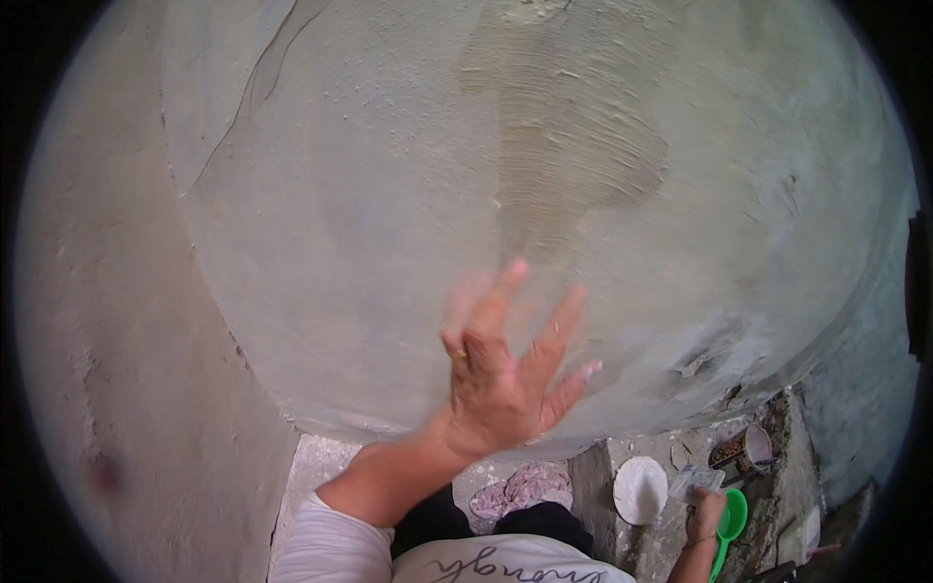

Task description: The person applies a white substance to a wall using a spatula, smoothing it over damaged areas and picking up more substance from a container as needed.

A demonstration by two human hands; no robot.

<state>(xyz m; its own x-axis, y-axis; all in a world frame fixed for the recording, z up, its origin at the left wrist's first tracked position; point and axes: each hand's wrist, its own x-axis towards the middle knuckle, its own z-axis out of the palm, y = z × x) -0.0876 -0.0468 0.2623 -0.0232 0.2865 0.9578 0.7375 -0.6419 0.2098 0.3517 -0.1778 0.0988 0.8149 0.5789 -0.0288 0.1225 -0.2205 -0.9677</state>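
Note:
In front of a plastered wall (389, 194), my left hand (501, 389) is raised with its fingers spread, slightly smeared by motion. It holds nothing, and a ring shows on one finger. Above it lies a darker damp patch (573, 146) with ridged streaks of filler. Low at the right, my right hand (708, 513) grips a flat, pale translucent piece (696, 480) whose exact kind I cannot make out. Left of that hand stands a round dish (640, 491) with a white surface. A green plastic scoop (736, 513) lies just right of the same hand.
A patterned can (744, 449) lies tilted near the wall's foot at the right. A concrete ledge (588, 486) runs below the wall. Pinkish crumpled cloth or footwear (525, 488) shows between my knees. Another wall (117, 340) meets this one at the left.

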